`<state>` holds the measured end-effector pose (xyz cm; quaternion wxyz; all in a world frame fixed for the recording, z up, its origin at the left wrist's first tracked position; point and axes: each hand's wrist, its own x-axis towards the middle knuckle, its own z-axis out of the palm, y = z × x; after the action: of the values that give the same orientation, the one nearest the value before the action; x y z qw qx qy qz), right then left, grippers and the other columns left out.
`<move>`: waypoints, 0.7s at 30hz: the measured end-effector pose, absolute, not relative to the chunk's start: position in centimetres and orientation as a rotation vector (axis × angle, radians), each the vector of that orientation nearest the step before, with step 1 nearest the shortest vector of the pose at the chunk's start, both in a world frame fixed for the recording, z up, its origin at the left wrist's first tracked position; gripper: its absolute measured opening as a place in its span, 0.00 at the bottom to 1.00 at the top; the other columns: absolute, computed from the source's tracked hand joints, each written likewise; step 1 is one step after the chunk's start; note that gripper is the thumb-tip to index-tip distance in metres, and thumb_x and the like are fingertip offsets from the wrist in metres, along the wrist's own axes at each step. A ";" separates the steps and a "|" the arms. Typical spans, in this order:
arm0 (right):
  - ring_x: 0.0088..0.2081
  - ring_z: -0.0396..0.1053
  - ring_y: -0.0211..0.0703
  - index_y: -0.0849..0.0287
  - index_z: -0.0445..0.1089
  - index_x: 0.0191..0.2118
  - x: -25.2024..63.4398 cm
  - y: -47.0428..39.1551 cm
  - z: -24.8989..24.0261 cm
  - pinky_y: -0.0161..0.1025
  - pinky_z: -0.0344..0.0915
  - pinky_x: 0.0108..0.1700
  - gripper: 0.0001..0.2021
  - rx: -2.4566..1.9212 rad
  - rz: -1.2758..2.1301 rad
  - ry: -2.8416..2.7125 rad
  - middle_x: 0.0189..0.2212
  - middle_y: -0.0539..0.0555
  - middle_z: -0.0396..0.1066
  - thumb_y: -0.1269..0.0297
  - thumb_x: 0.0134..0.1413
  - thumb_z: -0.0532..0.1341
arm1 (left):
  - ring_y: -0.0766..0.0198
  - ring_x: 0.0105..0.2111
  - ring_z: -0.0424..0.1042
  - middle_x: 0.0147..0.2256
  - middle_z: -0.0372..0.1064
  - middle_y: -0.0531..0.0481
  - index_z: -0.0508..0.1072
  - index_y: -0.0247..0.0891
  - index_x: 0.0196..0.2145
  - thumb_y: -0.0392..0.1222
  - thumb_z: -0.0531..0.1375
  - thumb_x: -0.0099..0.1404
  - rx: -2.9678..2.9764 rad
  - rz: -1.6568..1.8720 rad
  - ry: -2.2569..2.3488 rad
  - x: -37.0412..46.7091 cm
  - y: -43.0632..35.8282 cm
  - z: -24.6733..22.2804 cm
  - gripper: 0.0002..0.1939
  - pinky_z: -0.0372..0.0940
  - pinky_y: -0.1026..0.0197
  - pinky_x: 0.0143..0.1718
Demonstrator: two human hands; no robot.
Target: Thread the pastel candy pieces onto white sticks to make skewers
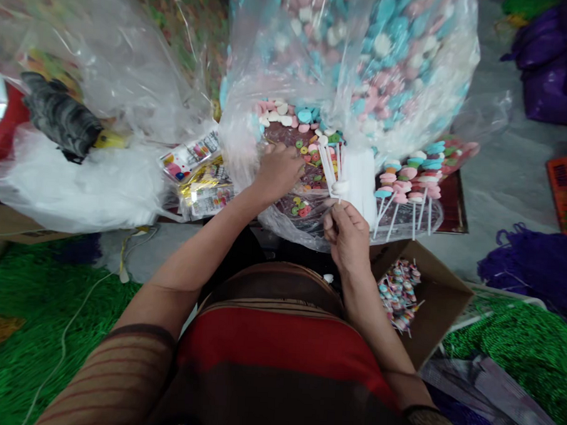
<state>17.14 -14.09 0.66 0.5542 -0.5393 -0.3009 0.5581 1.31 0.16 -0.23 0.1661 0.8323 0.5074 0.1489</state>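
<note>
My right hand (348, 231) pinches the lower end of a white stick, with a white candy (340, 187) on it just above the fingers. My left hand (280, 168) reaches over the dark tabletop, its fingers curled down among the candies; whatever they hold is hidden. Small ring candies (314, 157) in red, green and yellow lie right of it. Pink, white and blue candies (288, 115) spill from a big clear bag (388, 60) behind. Several white sticks (326, 164) lie between the hands. Finished-looking candy skewers (409, 180) rest to the right on plastic.
A cardboard box (442, 301) with wrapped candy sticks stands at the lower right. Printed packets (207, 184) and a white plastic bag (87, 185) lie to the left. Green strands (522, 348) and a purple bundle (539, 267) are on the right, an orange crate (566, 193) beyond.
</note>
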 end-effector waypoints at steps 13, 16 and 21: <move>0.17 0.54 0.33 0.61 0.78 0.50 16.7 -15.2 2.2 0.35 0.55 0.25 0.22 -1.421 1.300 -1.222 0.14 0.41 0.59 0.47 0.66 0.60 | 0.72 0.31 0.76 0.32 0.79 0.53 0.70 0.40 0.36 0.36 0.64 0.68 0.898 1.131 0.960 1.8 -1.6 1.8 0.05 0.66 0.69 0.31; 0.17 0.53 0.33 0.62 0.78 0.52 16.6 -15.3 2.2 0.35 0.55 0.25 0.22 -1.439 1.278 -1.219 0.14 0.41 0.58 0.49 0.67 0.59 | 0.70 0.32 0.77 0.32 0.79 0.54 0.70 0.40 0.36 0.39 0.68 0.66 0.916 1.128 0.944 2.0 -1.8 1.5 0.09 0.68 0.69 0.32; 0.17 0.53 0.33 0.60 0.78 0.51 16.7 -15.6 2.6 0.34 0.56 0.25 0.20 -1.413 1.275 -1.202 0.14 0.41 0.58 0.51 0.67 0.60 | 0.71 0.31 0.75 0.32 0.78 0.55 0.69 0.41 0.35 0.43 0.69 0.66 0.946 1.115 1.027 1.8 -1.8 1.2 0.11 0.69 0.67 0.33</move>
<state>16.66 -15.56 2.58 0.4307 -0.5666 -0.4819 0.5111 1.82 -1.76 1.18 0.6267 0.4124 0.4480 0.4863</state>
